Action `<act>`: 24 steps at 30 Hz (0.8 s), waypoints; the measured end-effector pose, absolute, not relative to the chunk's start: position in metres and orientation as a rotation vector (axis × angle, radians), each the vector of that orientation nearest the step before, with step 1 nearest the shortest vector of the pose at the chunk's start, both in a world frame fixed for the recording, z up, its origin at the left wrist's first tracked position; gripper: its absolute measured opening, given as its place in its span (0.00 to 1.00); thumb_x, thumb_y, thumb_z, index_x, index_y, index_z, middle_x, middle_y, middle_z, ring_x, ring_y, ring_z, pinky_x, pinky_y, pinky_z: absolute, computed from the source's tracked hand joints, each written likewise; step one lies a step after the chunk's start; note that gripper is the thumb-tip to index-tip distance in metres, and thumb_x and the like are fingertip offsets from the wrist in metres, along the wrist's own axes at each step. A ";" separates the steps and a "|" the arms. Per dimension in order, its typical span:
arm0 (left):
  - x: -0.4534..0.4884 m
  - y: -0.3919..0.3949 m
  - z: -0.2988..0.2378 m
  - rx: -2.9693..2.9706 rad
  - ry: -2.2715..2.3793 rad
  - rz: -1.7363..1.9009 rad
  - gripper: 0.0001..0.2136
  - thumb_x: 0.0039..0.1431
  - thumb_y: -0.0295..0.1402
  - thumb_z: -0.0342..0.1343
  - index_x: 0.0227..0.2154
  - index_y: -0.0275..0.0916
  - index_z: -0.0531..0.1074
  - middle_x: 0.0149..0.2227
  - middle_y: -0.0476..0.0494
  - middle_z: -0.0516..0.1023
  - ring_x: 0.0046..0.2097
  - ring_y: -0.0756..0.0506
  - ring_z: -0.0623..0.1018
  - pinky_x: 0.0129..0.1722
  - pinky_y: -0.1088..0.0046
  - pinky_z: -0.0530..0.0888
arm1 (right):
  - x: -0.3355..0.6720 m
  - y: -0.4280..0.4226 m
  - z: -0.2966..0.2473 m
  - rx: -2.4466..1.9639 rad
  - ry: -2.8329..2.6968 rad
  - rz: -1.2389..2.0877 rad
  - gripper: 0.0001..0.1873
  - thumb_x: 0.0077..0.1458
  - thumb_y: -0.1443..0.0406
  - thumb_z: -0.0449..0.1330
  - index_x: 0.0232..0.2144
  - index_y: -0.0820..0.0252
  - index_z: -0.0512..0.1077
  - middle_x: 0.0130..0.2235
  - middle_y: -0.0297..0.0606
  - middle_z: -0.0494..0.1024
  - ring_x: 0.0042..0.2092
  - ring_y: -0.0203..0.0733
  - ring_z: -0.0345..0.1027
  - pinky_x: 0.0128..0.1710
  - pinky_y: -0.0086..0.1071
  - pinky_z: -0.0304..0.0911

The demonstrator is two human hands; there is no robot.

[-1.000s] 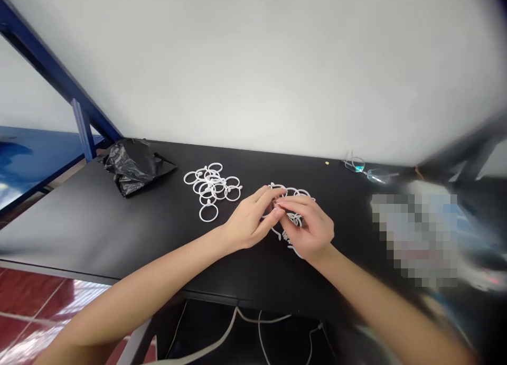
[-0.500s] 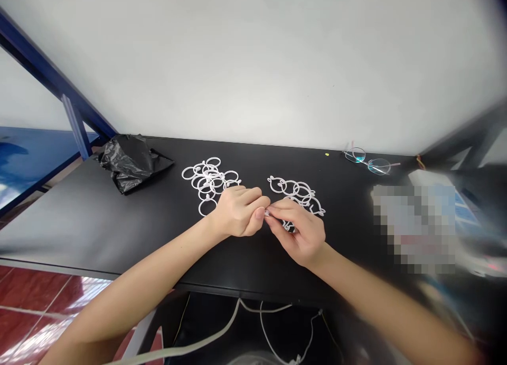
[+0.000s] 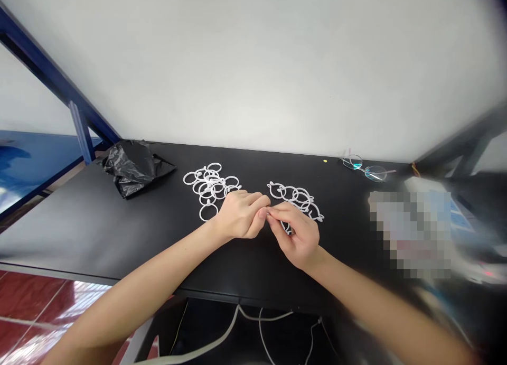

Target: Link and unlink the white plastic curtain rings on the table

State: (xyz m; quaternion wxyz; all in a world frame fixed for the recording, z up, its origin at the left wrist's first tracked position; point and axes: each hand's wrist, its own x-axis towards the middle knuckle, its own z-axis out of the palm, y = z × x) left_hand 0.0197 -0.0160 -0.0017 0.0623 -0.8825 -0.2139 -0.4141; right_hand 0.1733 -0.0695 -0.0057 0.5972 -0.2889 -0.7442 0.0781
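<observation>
Over the black table (image 3: 237,264), my left hand (image 3: 243,214) is closed in a fist, its thumb pressed against the curled forefinger. Fingertip to fingertip with it, my right hand (image 3: 296,230) pinches with thumb and forefinger. Between them shows a sliver of a small white piece (image 3: 268,212), which looks like part of a ring; the rest is hidden by the fingers. Beyond my left hand lies a heap of white curtain rings (image 3: 208,213) with small eyelets. A second, smaller group of the same rings (image 3: 291,193) lies behind my right hand, which covers some of them.
A crumpled black plastic bag (image 3: 132,167) lies at the back left. Eyeglasses (image 3: 375,173) and a small yellow bit (image 3: 325,161) are near the wall. At the right sits a blurred, pixelated package (image 3: 412,233). White cables (image 3: 222,339) hang below the table's front edge.
The view has shifted slightly, so the table sits a little lower in the picture. Both hands stay together, with the right one turned slightly; less of the white piece shows between the fingertips.
</observation>
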 end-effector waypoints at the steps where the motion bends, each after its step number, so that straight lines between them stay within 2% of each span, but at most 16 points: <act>1: 0.020 -0.015 -0.002 -2.669 -0.646 -1.263 0.20 0.68 0.33 0.32 0.24 0.39 0.63 0.18 0.50 0.67 0.18 0.50 0.58 0.20 0.72 0.58 | 0.174 -0.069 -0.006 -0.677 -1.727 0.182 0.16 0.55 0.79 0.59 0.41 0.57 0.73 0.35 0.39 0.80 0.34 0.40 0.74 0.31 0.34 0.72; 11: 0.022 -0.016 -0.003 -2.671 -0.696 -1.254 0.20 0.68 0.33 0.32 0.21 0.39 0.59 0.16 0.52 0.63 0.17 0.51 0.56 0.20 0.72 0.57 | 0.178 -0.068 -0.008 -0.749 -1.734 0.314 0.13 0.56 0.76 0.58 0.39 0.55 0.74 0.33 0.37 0.79 0.33 0.40 0.74 0.31 0.33 0.71; 14: 0.018 -0.010 0.002 -2.728 -0.790 -1.161 0.20 0.69 0.35 0.32 0.24 0.38 0.62 0.19 0.51 0.66 0.19 0.51 0.61 0.22 0.72 0.59 | 0.188 -0.055 -0.002 -0.832 -1.778 0.407 0.10 0.57 0.71 0.60 0.40 0.55 0.75 0.35 0.37 0.81 0.35 0.41 0.76 0.36 0.35 0.73; 17: 0.011 0.000 0.008 -2.752 -1.023 -0.922 0.19 0.70 0.39 0.35 0.29 0.37 0.66 0.24 0.48 0.70 0.25 0.49 0.69 0.25 0.71 0.61 | 0.206 -0.025 0.005 -1.085 -1.714 0.561 0.11 0.58 0.63 0.59 0.43 0.57 0.74 0.38 0.40 0.82 0.39 0.43 0.78 0.41 0.37 0.73; 20: 0.005 0.011 0.008 -2.742 -1.112 -0.632 0.16 0.69 0.40 0.41 0.32 0.37 0.68 0.30 0.45 0.72 0.34 0.45 0.72 0.30 0.70 0.63 | 0.221 0.008 0.010 -1.466 -1.888 0.558 0.10 0.56 0.61 0.60 0.37 0.59 0.75 0.38 0.41 0.82 0.41 0.44 0.77 0.44 0.38 0.71; 21: 0.003 0.013 0.006 -2.747 -1.105 -0.549 0.15 0.69 0.39 0.43 0.32 0.36 0.69 0.31 0.44 0.72 0.36 0.44 0.72 0.32 0.69 0.64 | 0.222 0.017 0.010 -1.503 -1.948 0.576 0.08 0.52 0.62 0.63 0.34 0.60 0.76 0.36 0.41 0.82 0.40 0.44 0.77 0.44 0.38 0.71; 24: 0.001 0.018 0.001 -2.757 -1.116 -0.367 0.12 0.67 0.35 0.46 0.32 0.36 0.70 0.35 0.42 0.72 0.38 0.43 0.71 0.37 0.67 0.65 | 0.217 0.033 0.010 -1.540 -2.038 0.588 0.09 0.41 0.62 0.70 0.26 0.59 0.76 0.30 0.39 0.80 0.35 0.46 0.75 0.37 0.37 0.69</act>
